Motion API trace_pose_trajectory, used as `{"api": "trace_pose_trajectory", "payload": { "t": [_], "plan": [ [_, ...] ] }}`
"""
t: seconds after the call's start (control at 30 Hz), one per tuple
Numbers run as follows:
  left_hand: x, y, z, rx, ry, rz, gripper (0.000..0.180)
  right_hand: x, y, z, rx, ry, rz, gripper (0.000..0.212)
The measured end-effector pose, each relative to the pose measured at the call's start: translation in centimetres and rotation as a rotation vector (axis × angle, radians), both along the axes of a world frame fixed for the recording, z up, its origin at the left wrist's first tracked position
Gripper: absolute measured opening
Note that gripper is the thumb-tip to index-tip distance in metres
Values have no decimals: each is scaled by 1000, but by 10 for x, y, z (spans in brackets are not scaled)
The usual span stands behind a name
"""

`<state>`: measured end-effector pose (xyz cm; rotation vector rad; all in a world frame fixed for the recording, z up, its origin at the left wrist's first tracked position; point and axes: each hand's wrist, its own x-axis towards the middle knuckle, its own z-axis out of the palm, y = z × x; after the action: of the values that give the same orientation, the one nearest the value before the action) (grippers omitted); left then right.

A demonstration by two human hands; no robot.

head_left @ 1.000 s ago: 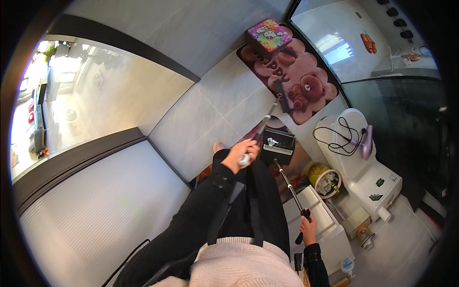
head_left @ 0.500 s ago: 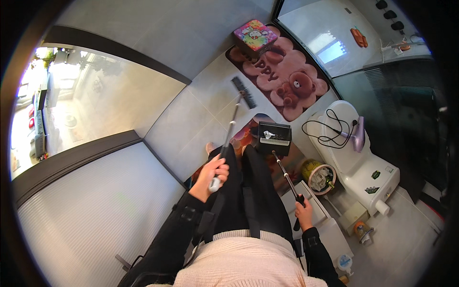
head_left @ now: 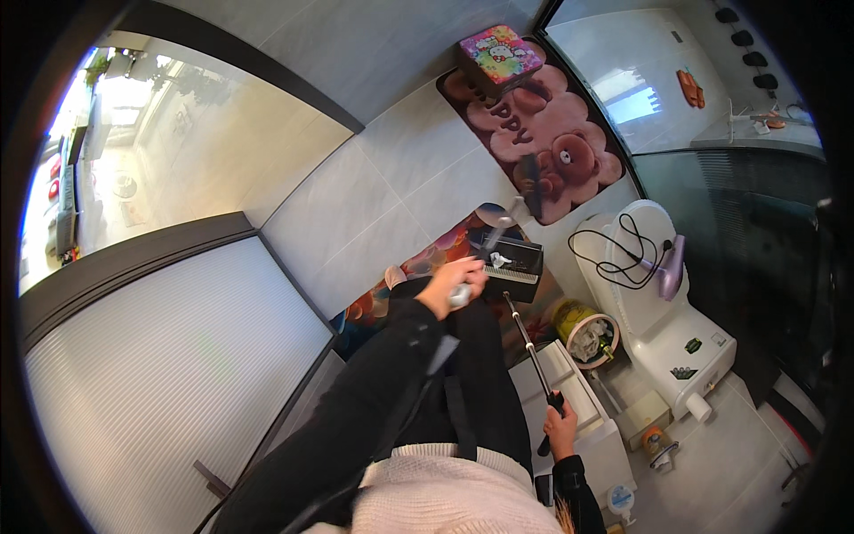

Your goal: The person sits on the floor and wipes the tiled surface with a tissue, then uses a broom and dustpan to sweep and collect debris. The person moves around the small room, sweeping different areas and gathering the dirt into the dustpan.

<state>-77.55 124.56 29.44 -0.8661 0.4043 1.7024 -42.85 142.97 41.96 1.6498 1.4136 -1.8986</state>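
Note:
My left hand (head_left: 452, 285) is wrapped round the pale end of a broom's handle, in front of my legs. The dark broom head (head_left: 531, 189), smeared by motion, is over the near edge of the pink-brown bear mat (head_left: 569, 116). On the right, my right hand (head_left: 560, 430) grips the black handle of a long-handled dustpan. Its black pan (head_left: 527, 278) rests on a colourful patterned mat (head_left: 438, 247) by my feet, holding a crumpled white scrap (head_left: 500, 261). A comb-like toothed strip runs along the pan. The broom's shaft passes above the pan's left side.
A white toilet (head_left: 672, 343) stands at right, with a purple hair dryer (head_left: 673, 269) and its black cord on the lid. Beside it are a waste bin (head_left: 591, 342) of crumpled paper and a white drawer unit (head_left: 538, 387). A colourful box (head_left: 501, 55) sits on the bear mat.
My left hand has swung the broom rightward; its head went from the pale tiles to the bear mat's edge. The right hand and dustpan stay nearly in place. The view has shifted slightly.

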Motion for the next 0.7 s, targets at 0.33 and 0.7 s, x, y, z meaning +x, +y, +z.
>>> {"api": "trace_pose_trajectory", "payload": {
  "t": [0.33, 0.7],
  "plan": [
    [52, -135, 104, -251, 102, 23, 46, 3, -13, -11, 11, 7, -70, 32],
    [35, -140, 42, -192, -31, 21, 31, -7, -25, 4, 19, -26, -52, 32]
  ]
}}
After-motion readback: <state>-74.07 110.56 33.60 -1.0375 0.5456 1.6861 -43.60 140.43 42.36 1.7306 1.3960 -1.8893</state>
